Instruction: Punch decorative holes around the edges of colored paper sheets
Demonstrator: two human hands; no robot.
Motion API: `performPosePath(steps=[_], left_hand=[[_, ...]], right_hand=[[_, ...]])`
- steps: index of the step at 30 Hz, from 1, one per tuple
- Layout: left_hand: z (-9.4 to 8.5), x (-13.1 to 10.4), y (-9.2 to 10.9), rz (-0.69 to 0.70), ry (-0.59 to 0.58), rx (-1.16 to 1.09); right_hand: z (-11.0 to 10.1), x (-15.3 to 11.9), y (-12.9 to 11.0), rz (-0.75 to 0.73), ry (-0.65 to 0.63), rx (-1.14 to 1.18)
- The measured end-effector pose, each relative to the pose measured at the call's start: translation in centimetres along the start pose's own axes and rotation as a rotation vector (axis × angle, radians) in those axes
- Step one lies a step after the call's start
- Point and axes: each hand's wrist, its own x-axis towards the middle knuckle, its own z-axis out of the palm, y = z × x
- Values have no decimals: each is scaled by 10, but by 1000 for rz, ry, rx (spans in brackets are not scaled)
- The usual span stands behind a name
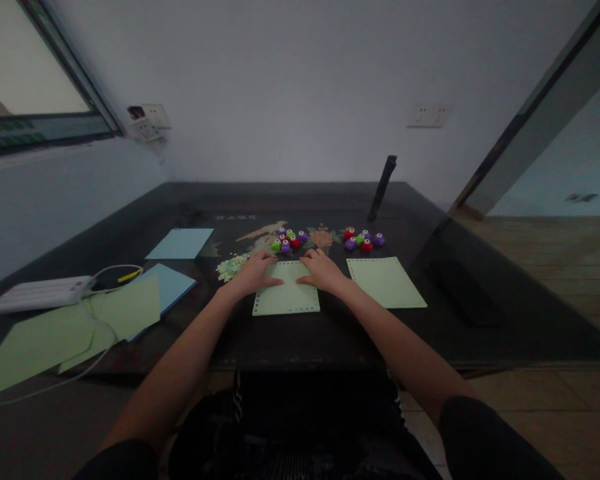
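Observation:
A pale green sheet [286, 298] with small holes punched along its edges lies on the dark table in front of me. My left hand [257, 273] rests at its upper left edge, thumb stretched inward over the paper. At the upper right edge is my right hand [320, 269], its thumb also pointing inward. Both hands have their fingers apart and hold nothing. A heap of small paper bits [231, 267] lies just left of my left hand. A second punched green sheet [387, 282] lies to the right, near my right forearm.
Colourful round punches stand in a left cluster [289, 241] and a right cluster [364, 240] behind the sheets. Blue paper [181, 244], green sheets [45, 337], a white power strip [43, 294] and a cable are left. A black upright object [382, 189] and a dark case [464, 293] are right.

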Motion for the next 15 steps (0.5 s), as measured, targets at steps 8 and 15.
performPosePath(steps=[8,15], left_hand=[[-3,-1,4,-12,0,9],[-8,-2,10,-26,42,-25]], right_hand=[[1,-3,-2,32,61,30],[1,-2,-2,106,99,130]])
